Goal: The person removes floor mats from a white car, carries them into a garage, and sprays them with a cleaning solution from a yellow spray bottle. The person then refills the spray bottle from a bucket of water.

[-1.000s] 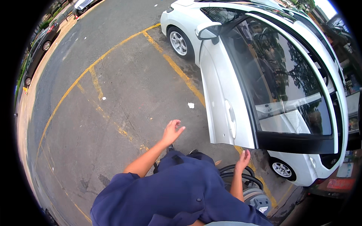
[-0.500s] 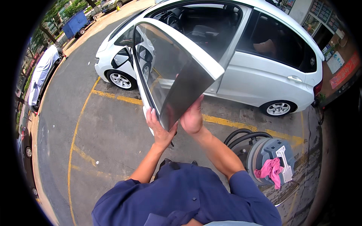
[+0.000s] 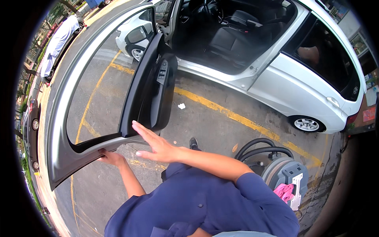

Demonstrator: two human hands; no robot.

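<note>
The front door (image 3: 59, 118) of a white car (image 3: 284, 85) is swung wide toward my left, its black inner panel (image 3: 157, 91) and switch plate facing me. My left hand (image 3: 112, 158) grips the door's rear edge below the window frame, with its fingers partly hidden by the edge. My right hand (image 3: 156, 144) is held flat with its fingers stretched out, right beside the rear end of the inner panel. Whether its fingertips touch the panel I cannot tell. Through the doorway show a dark seat (image 3: 233, 41) and the steering wheel.
A grey vacuum cleaner (image 3: 281, 170) with a thick black hose (image 3: 258, 146) and a pink cloth (image 3: 285, 192) stands at my right. Yellow lines (image 3: 225, 114) cross the asphalt. A scrap of white paper (image 3: 181, 106) lies near the door. Parked cars stand at the far left.
The door has swung from nearly edge-on to wide open leftward, baring the seats. My left hand has moved left with its edge; my right hand has come off the window edge and opened flat.
</note>
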